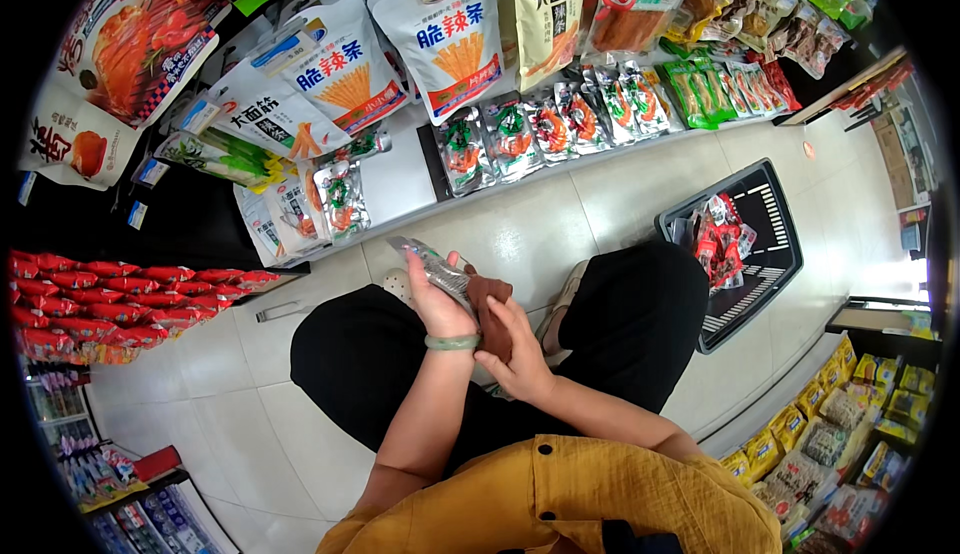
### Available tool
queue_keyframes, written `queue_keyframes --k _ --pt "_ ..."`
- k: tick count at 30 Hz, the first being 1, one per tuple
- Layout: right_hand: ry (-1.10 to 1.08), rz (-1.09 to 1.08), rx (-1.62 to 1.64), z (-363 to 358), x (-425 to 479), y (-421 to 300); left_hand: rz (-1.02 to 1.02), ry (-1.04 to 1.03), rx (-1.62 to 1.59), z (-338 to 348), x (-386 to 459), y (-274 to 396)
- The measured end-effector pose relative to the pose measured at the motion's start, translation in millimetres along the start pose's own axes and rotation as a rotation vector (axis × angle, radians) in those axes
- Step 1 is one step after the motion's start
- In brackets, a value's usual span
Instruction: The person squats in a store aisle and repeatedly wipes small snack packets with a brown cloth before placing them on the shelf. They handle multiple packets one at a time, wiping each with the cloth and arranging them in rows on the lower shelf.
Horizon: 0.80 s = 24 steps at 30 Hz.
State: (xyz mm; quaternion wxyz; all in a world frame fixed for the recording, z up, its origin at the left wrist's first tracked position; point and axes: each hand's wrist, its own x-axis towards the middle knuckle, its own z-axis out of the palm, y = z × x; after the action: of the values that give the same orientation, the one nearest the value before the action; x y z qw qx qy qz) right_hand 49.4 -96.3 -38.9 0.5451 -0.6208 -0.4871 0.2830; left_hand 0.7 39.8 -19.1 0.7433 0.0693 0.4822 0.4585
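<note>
My left hand [439, 305], with a jade-like bangle at its wrist, holds a silver foil snack packet [448, 275] above the floor between my knees. A brown cloth [493, 314] is in my right hand [525, 362], its upper part against the packet's near end. Which face of the packet is turned away from me is hidden. Ahead, a row of silver vacuum-sealed snack packets [514, 137] lies along the low shelf [401, 179]. More of the same kind lean at the left, such as one green-and-orange printed packet [341, 197].
White snack bags [442, 36] hang above the low shelf. A dark shopping basket [789, 254] beside my right knee holds red snack packets [724, 242]. Red packets [124, 287] are stacked at left. Yellow packets [787, 426] fill shelving behind right. A metal piece [277, 312] lies on the tiles.
</note>
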Motion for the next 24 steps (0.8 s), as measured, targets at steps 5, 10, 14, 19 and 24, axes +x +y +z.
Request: queue_keyframes --k 5,10,14,19,24 --pt "0.028 0.008 0.175 -6.3 15.1 1.2 0.148 -0.095 0.044 12.1 -13.0 -8.4" --pt "0.179 0.128 0.452 2.0 19.8 7.2 0.272 -0.240 0.069 -6.9 6.3 -12.5" --pt "0.398 0.607 0.792 -17.4 35.4 16.4 0.252 -0.360 0.127 -21.3 12.7 -10.9" --pt "0.438 0.680 0.856 -26.2 40.9 26.0 -0.114 -0.552 -0.092 -23.7 3.3 -15.4" --pt "0.719 0.294 0.327 -30.4 40.0 18.9 -0.017 -0.501 -0.084 -19.8 5.5 -18.0"
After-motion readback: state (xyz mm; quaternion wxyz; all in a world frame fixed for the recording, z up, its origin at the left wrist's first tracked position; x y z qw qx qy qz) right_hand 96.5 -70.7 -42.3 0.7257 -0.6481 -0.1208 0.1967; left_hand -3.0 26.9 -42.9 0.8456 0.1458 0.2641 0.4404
